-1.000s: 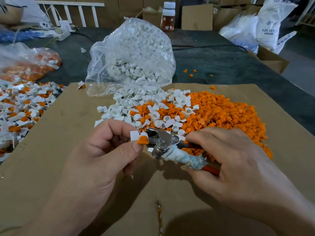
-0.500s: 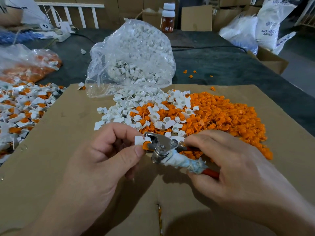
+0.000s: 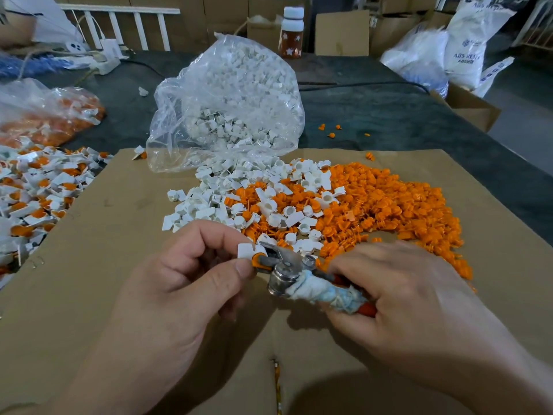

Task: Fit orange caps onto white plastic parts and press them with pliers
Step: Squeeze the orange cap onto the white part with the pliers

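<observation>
Here, in the head view, the left hand (image 3: 179, 283) pinches a white part (image 3: 246, 251) bearing an orange cap (image 3: 256, 260) above the cardboard sheet (image 3: 119, 235). The right hand (image 3: 404, 295) grips the cloth-wrapped pliers (image 3: 281, 274), whose jaws apparently clamp the cap. Loose caps (image 3: 389, 205) lie just beyond.

Far beyond and right of the grip on the pliers (image 3: 282, 277), a white sack (image 3: 466, 52) reads "ABS RES…". Its smaller line below is blurred.
</observation>
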Available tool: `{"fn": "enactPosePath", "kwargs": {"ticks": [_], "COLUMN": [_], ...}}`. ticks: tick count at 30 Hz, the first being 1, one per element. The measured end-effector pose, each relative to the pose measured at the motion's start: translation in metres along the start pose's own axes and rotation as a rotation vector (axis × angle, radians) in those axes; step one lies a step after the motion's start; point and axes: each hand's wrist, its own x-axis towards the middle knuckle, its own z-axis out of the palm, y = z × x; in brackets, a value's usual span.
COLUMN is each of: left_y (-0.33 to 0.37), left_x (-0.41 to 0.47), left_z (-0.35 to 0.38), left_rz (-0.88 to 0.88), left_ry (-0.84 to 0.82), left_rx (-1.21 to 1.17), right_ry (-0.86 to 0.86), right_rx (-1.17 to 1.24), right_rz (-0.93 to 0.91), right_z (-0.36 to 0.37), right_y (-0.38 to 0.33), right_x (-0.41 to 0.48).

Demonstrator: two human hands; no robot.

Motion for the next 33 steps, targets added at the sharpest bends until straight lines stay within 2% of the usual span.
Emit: {"fn": "enactPosePath", "kwargs": {"ticks": [9, 12, 15, 20, 25, 27, 30, 33], "left_y": [0.001, 0.001, 0.002, 0.0, 0.002, 0.0, 0.0, 0.002], "left_x": [0.0, 0.0, 0.004, 0.0, -0.004, -0.004, -0.006, -0.01], "left_z": [-0.002, -0.003, -0.007, 0.003, 0.016, 0.016, 0.018, 0.02], "left_rz": [0.005, -0.011, -0.118, -0.361, -0.411, -0.417, -0.415, -0.316], "left_ry": [0.021, 0.093, 0.203, 0.057, 0.013, 0.021, 0.011, -0.032], "left_rx": [0.035, 0.104, 0.153, 0.161, 0.154, 0.179, 0.174, 0.199], "right_ry": [0.076, 0.058, 0.028, -0.04, -0.098, -0.033, 0.092, 0.075], "right_rx": [0.027, 0.056, -0.044, -0.203, -0.201, -0.15, 0.016, 0.084], "right_rz": [0.018, 0.024, 0.047, 0.144, 0.16, 0.131, -0.018, -0.141], "right_z": [0.005, 0.009, 0.011, 0.013, 0.013, 0.011, 0.01, 0.014], "right_y": [-0.005, -0.002, 0.005, 0.009, 0.01, 0.007, -0.007, -0.019], "right_x": [-0.001, 0.0, 0.002, 0.006, 0.006, 0.006, 0.006, 0.006]}}
